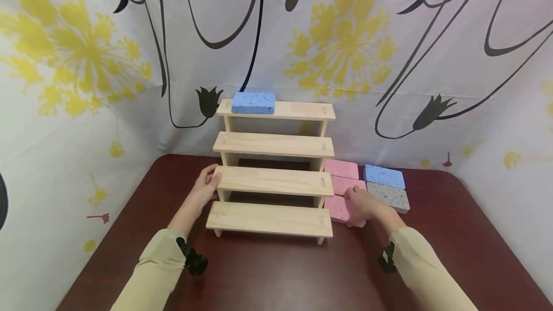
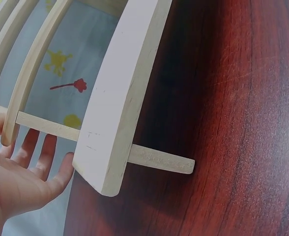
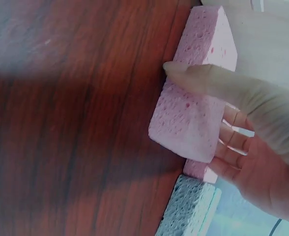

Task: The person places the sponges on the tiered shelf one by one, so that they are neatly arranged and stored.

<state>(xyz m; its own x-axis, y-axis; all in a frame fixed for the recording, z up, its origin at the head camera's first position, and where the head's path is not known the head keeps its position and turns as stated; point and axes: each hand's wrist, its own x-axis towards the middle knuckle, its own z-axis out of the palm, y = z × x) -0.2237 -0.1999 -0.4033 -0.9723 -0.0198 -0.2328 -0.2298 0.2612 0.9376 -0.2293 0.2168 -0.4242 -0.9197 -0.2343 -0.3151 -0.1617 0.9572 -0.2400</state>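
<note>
A pale wooden step rack [image 1: 272,180] with several tiers stands on the dark red table. My left hand [image 1: 205,188] holds the left end of its second-lowest step, thumb on the board's edge; in the left wrist view its fingers [image 2: 48,152] reach beside the side support. To the right of the rack, my right hand [image 1: 365,203] grips the nearest pink sponge [image 1: 339,208]. The right wrist view shows the thumb [image 3: 203,78] across this sponge [image 3: 186,115] and the fingers on its opposite side. Two more pink sponges [image 1: 341,169] lie behind it.
A blue sponge [image 1: 254,103] sits on the top step, toward the left. Another blue sponge [image 1: 384,176] and a grey sponge [image 1: 389,197] lie right of the pink ones. Patterned cloth [image 1: 276,61] hangs behind and beside the table [image 1: 268,277].
</note>
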